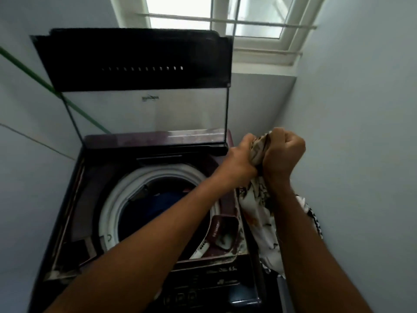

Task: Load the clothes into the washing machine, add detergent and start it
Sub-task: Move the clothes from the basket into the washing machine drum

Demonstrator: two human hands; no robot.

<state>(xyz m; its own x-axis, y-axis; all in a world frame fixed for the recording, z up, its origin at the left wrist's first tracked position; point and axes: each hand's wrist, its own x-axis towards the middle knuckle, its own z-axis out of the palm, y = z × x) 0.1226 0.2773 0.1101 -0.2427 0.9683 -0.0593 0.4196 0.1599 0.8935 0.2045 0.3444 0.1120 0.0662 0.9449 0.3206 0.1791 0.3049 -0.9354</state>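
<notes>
Hands first: your left hand [240, 160] and your right hand [282, 154] are raised together, right of the machine's far right corner, and both are closed tight on the same patterned garment [259, 199]. The left fingers curl into the cloth from the left side; the right hand is a fist around the bunched top of it. The two hands sit just beside each other with the fabric squeezed between them.

The garment is white with dark and orange markings. It hangs down from your grip along the right side of the washing machine [74, 199], outside the tub, between the cabinet and your right forearm. Its lower end passes behind that forearm and cannot be traced.

The machine is a dark top-loader. Its lid [135, 64] stands upright at the far side, folded, with a clear lower panel. The drum opening [108, 213] has a pale ring around it, and a blue item [162, 204] lies inside, partly hidden by your left forearm. A small detergent compartment [225, 231] sits at the near right of the top deck, open. The control panel [203, 288] runs along the near edge; its markings are blurred.

A window [225, 16] is on the far wall, above and to the right of the lid.
</notes>
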